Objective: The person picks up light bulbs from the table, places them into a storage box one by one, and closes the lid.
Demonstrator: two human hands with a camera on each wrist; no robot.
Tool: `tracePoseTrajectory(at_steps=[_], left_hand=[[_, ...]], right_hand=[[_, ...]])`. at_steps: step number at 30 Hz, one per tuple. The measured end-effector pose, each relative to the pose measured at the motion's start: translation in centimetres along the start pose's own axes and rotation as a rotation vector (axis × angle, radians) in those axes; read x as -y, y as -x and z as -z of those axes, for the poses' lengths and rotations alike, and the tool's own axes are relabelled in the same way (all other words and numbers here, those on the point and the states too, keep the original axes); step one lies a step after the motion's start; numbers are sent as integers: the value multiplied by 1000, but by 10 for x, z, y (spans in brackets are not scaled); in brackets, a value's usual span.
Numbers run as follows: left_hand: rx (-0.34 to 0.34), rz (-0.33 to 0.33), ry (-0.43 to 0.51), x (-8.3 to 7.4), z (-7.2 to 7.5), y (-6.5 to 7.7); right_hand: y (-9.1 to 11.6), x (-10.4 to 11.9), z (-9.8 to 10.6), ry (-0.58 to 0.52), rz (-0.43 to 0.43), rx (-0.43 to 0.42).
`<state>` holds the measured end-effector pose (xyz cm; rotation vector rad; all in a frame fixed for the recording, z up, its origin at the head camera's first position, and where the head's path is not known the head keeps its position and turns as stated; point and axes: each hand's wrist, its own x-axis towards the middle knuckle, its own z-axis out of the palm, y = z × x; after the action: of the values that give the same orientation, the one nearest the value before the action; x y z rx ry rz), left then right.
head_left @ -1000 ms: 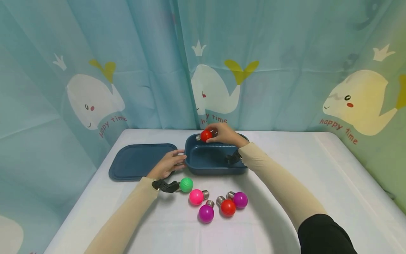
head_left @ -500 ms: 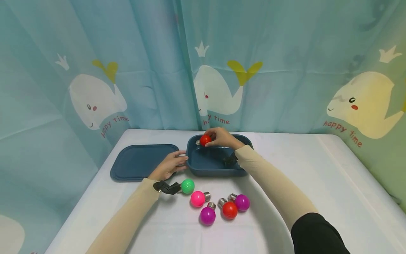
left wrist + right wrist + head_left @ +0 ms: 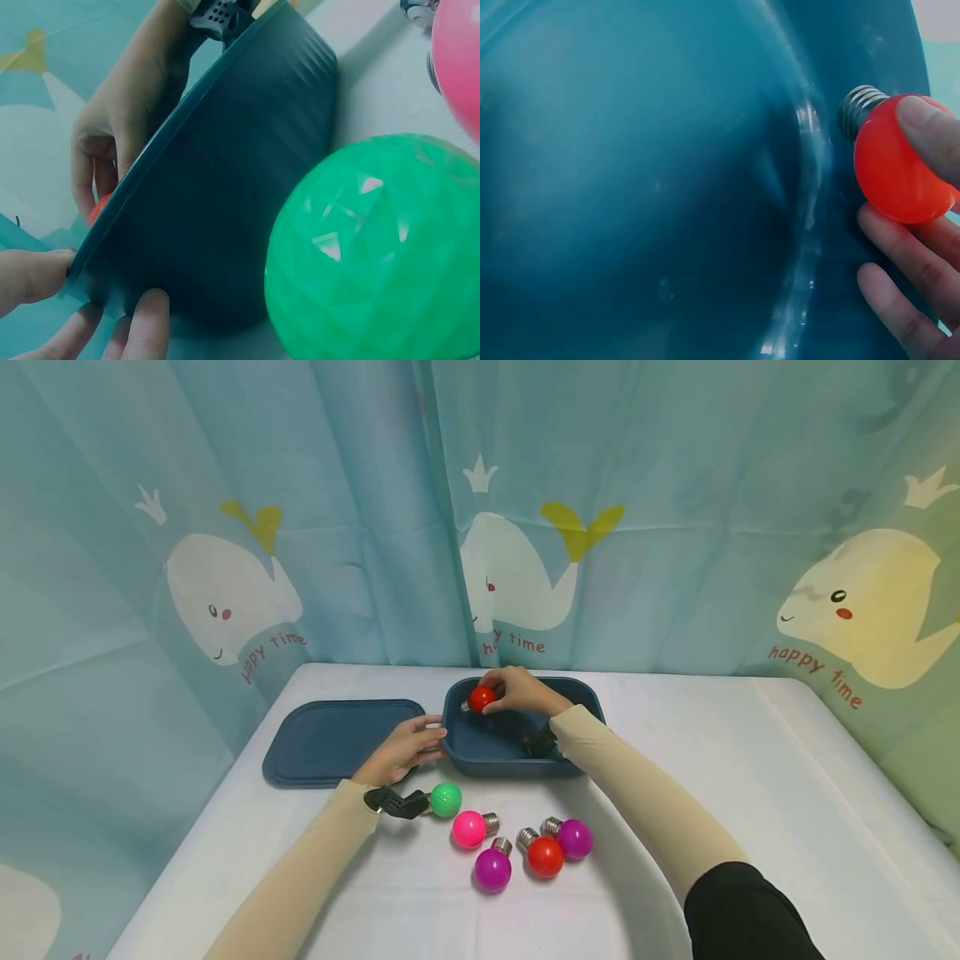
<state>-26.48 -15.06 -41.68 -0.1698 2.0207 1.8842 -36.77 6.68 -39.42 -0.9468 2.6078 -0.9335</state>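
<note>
A red light bulb (image 3: 482, 698) with a metal screw base is pinched between the thumb and fingers of my right hand (image 3: 522, 690). Hand and bulb are inside the left part of a dark blue rectangular box (image 3: 517, 769). The right wrist view shows the bulb's base pointing toward the box's inner wall, the thumb on top of the globe. My left hand (image 3: 401, 752) touches the box's left end; in the left wrist view the thumb lies at the rim and the fingertips (image 3: 152, 307) against the outer wall. A green faceted bulb (image 3: 446, 799) lies beside the left wrist.
A matching blue lid (image 3: 330, 743) lies flat left of the box. In front of the box are a pink bulb (image 3: 468, 830), a purple bulb (image 3: 492, 870), a red-orange bulb (image 3: 545, 857) and another purple bulb (image 3: 575, 840). A whale-print curtain (image 3: 375, 568) hangs behind the white table.
My right hand has lowered the red bulb from above the far rim into the left part of the box. The left hand stays at the box's left end.
</note>
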Motion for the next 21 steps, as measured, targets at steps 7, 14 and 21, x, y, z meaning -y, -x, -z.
tracePoseTrajectory(at_steps=[7, 14, 21], left_hand=[[0, 2, 6, -1, 0, 0], [2, -7, 19, -2, 0, 1], [5, -11, 22, -1, 0, 1]], right_hand=[[-1, -6, -4, -28, -22, 15], [-1, -10, -8, -50, -28, 17], [-2, -14, -14, -68, -40, 12]])
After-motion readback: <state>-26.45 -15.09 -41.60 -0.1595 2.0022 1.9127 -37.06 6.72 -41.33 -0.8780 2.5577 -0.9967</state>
